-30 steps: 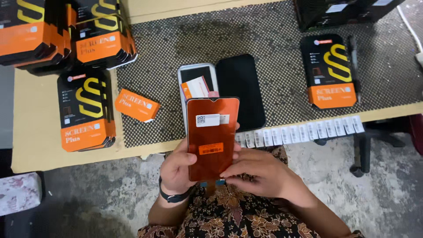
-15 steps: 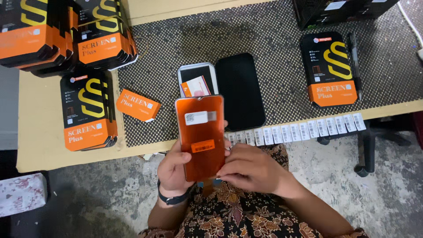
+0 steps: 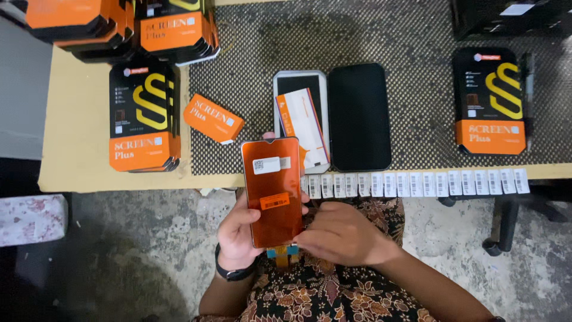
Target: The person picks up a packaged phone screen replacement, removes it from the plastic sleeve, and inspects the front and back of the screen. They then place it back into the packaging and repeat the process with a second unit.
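Left hand (image 3: 238,229) clamps orange screen panel (image 3: 272,192) upright for inspection, right hand (image 3: 339,232) pinching its 5 o'clock corner, black phone (image 3: 359,117) at 1 o'clock

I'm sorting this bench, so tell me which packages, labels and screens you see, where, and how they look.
Orange-backed screen panel, white stickers: held by left hand and right hand.
Black glass panel: mat centre.
Black-orange-yellow boxes: table left; one box right.
Small orange carton: beside left boxes.
White label strip: table's front edge.
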